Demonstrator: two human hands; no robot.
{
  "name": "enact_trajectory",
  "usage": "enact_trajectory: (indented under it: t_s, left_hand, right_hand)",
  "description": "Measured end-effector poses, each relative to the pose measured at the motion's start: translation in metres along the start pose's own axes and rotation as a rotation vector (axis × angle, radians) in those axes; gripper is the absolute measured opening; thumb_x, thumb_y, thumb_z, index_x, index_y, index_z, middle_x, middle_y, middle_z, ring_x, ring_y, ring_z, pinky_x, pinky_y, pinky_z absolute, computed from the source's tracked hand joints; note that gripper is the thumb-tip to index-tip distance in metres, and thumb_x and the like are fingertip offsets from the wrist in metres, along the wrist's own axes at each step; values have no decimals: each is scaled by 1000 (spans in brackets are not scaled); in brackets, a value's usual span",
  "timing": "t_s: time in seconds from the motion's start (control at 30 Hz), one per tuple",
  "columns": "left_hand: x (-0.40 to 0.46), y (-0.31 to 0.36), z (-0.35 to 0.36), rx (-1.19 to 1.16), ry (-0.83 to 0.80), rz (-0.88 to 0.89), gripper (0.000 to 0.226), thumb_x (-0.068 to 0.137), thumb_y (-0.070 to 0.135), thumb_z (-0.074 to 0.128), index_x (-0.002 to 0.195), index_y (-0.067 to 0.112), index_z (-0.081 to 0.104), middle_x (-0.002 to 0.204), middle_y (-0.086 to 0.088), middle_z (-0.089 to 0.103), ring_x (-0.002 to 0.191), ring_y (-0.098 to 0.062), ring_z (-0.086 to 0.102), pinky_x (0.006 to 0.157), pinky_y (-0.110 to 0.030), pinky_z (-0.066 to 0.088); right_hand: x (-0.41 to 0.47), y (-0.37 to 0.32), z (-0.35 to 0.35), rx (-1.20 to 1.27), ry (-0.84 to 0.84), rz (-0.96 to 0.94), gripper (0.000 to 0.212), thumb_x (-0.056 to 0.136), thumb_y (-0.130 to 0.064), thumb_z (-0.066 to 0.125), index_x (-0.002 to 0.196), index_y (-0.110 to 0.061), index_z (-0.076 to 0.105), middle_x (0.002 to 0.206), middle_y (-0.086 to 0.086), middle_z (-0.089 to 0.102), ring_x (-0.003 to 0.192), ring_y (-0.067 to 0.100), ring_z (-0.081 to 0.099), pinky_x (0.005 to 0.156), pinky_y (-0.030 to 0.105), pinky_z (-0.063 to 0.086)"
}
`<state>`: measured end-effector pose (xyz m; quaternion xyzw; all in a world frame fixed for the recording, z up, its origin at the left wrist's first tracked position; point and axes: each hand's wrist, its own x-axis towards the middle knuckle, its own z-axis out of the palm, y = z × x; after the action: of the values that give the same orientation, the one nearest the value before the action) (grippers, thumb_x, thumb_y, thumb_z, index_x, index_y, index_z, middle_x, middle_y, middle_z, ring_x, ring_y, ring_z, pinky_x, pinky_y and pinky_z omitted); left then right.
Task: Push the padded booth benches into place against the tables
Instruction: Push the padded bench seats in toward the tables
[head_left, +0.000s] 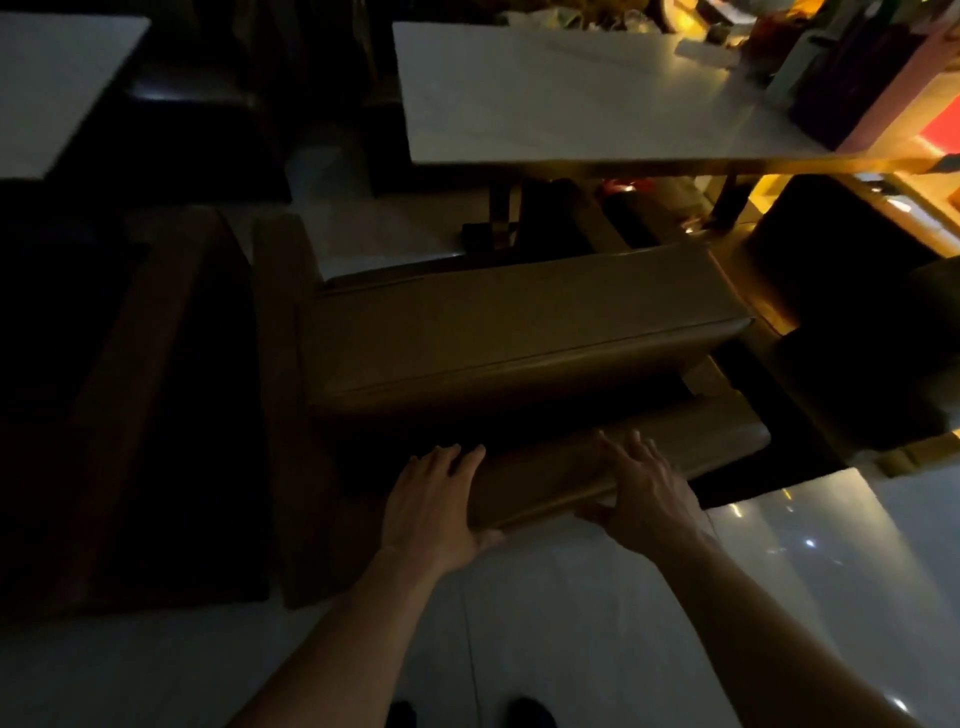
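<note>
- A dark bench (156, 405) stands well to the left of the tan bench, deep in shadow; how it sits against its own small table (52, 78) cannot be told.
- The left hand (436, 499) lies flat on the near left end of the tan bench's backrest, fingers spread over the top and thumb hooked under the near edge, probably so the palm can drive the weight forward.
- The tan bench (519, 332) sits in the middle, its seat facing the white table (545, 93) beyond it. A strip of pale floor shows between the seat and the table's legs, so it is judged not yet home.
- The right hand (644, 488) rests further right along the same backrest, fingers fanned across the top, thumb beneath. Two hands set apart should keep the bench from swinging as it slides.
- Right of the tan bench, another dark seat (857, 332) sits close by, leaving little room to drift.
</note>
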<state>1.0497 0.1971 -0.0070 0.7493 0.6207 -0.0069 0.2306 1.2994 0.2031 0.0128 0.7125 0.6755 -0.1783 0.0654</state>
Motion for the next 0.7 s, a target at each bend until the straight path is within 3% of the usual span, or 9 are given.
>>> enact_trajectory:
  t_s: [0.23, 0.4, 0.57, 0.7]
  left_hand:
    - [19, 28, 34, 70, 39, -141, 117, 64, 76, 70, 154, 38, 5, 160, 0, 18, 145, -24, 18, 120, -43, 11]
    - [26, 23, 43, 90, 75, -172, 120, 63, 82, 64, 155, 33, 5, 161, 0, 20, 147, -23, 17, 122, -42, 7]
    - [28, 16, 39, 78, 87, -150, 114, 59, 84, 64, 151, 32, 19, 148, 1, 38, 135, -22, 34, 112, -40, 28]
    - [28, 15, 37, 82, 100, -146, 106, 60, 81, 67, 146, 32, 28, 142, 1, 43, 128, -22, 39, 108, -39, 31]
  right_hand:
    - [44, 49, 10, -81, -79, -130, 121, 70, -62, 76, 151, -44, -12, 163, 6, -15, 148, 37, -17, 114, 70, 9]
    - [51, 51, 24, -72, -44, -155, 108, 78, -60, 71, 152, -45, -5, 163, 12, -11, 146, 46, -15, 111, 74, 13]
    - [49, 51, 33, -95, -24, -176, 102, 84, -59, 63, 152, -42, -10, 162, 16, -15, 144, 49, -19, 111, 74, 9]
    - [51, 52, 35, -124, -28, -189, 101, 84, -62, 58, 151, -42, -14, 161, 15, -16, 143, 49, -19, 111, 74, 9]
